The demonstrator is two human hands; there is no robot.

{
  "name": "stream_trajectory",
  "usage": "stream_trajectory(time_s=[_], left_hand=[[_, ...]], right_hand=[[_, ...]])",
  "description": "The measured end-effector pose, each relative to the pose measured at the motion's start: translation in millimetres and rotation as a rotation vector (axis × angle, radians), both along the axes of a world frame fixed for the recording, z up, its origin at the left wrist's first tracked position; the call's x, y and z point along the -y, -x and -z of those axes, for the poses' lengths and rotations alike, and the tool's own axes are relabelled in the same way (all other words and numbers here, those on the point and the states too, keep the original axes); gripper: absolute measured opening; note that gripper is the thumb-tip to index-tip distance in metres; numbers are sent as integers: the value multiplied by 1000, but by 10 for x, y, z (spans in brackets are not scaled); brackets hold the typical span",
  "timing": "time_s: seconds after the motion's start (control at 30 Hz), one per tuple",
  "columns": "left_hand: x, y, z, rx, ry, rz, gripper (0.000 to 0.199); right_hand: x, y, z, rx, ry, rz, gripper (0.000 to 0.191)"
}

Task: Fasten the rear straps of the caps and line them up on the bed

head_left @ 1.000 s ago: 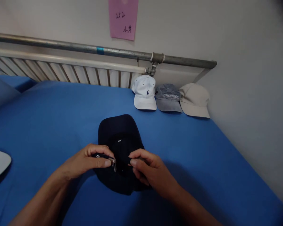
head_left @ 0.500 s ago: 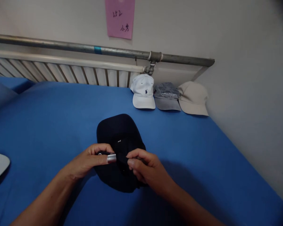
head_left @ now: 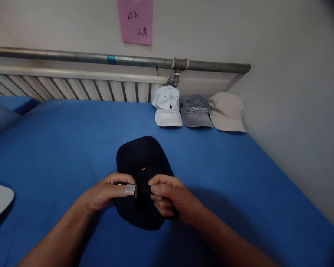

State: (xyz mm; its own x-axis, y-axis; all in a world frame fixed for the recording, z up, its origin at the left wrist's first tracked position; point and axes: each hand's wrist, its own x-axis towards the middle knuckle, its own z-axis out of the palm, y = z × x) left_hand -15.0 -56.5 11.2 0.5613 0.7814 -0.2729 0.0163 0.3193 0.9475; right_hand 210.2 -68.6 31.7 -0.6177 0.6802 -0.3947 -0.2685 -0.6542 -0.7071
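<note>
A dark navy baseball cap [head_left: 140, 152] is held over the blue sheet, its brim pointing away from me and its inside partly showing. At the back strap, my left hand [head_left: 111, 189] pinches a silver metal buckle [head_left: 130, 189] between thumb and fingers. My right hand [head_left: 169, 194] is closed on the dark strap end [head_left: 145, 189], just right of the buckle. A gap shows between the buckle and the right fingertips. Whether the strap runs through the buckle is too dark to tell.
By the wall stand a white cap [head_left: 167, 107], a grey cap [head_left: 196, 111] and a beige cap [head_left: 228, 111] in a row. Behind them are a white radiator [head_left: 94, 89] and a metal pipe [head_left: 72, 55]. A white rounded object [head_left: 0, 200] lies at the left edge.
My right hand has turned slightly, and more of its curled lower fingers shows. The navy cap sits a little farther right in view. The head view has shifted slightly.
</note>
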Motion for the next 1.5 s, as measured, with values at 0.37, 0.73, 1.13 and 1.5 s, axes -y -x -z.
stream_trajectory(time_s=[0.37,0.73,1.13,1.5], left_hand=[[12,-32,-17,-48,37,17,29],[13,-40,-33,-65,5,61,24],[9,-43,-41,-86,15,67,25],[12,-45,-50,-68,35,49,18]], right_hand=[[2,8,-6,-3,62,-85,15],[-3,10,5,17,77,-103,15],[11,29,19,104,68,-90,12],[21,21,29,91,54,-59,12]])
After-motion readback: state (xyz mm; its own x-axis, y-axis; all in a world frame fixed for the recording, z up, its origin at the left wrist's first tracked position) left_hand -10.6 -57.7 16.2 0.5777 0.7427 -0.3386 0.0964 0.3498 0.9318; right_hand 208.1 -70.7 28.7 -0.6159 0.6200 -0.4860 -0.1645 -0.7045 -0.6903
